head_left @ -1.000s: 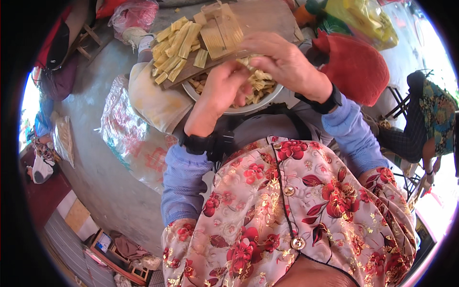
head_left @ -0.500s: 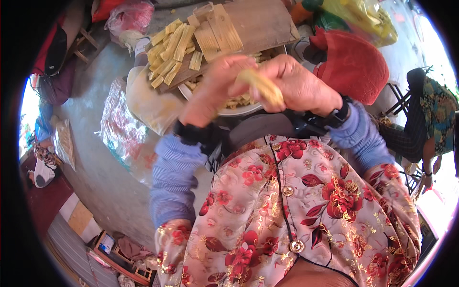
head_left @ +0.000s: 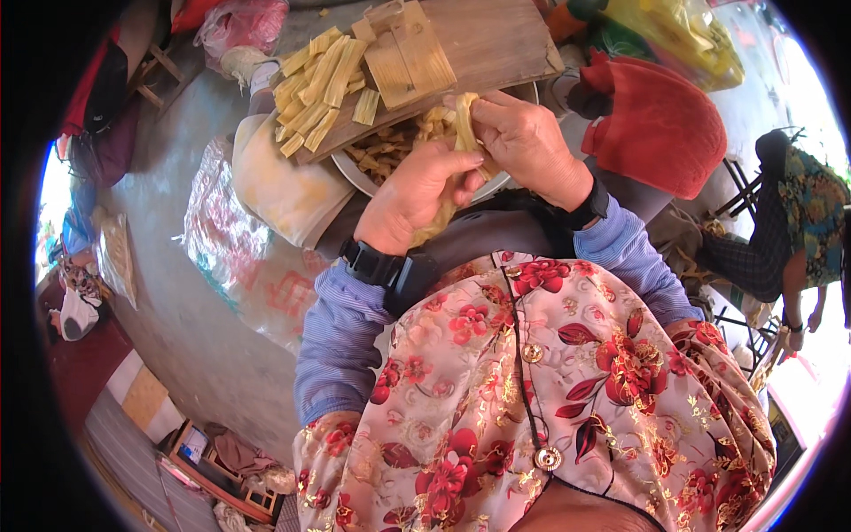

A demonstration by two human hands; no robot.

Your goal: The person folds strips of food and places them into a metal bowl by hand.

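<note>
Above a white basin (head_left: pixel 358 180), my left hand (head_left: pixel 417 191) and my right hand (head_left: pixel 536 149) grip one soft yellow strip that looks like tofu skin (head_left: pixel 465 122). It stands up in a loop between my fingers, and its loose end hangs below my left palm. The thumb and fingers of both hands are closed on it. Short, twisted yellow pieces (head_left: pixel 383 149) lie in the basin. Across its far side rests a wooden board (head_left: pixel 505 40), bearing a pile of cut strips (head_left: pixel 324 75) on the left and flat, wide sheets (head_left: pixel 412 58) nearer the middle.
A red cloth (head_left: pixel 665 124) covers my right knee, and a pale stained cloth (head_left: pixel 284 182) my left. Clear plastic sheeting (head_left: pixel 226 230) lies on the floor at left. Pink (head_left: pixel 239 35) and yellow (head_left: pixel 683 40) bags sit beyond. At right is another person (head_left: pixel 780 222).
The strip, bunched between my raised hands before, is now stretched into a loop with a hanging end. My left hand has moved down and toward the right, and the basin's contents show more.
</note>
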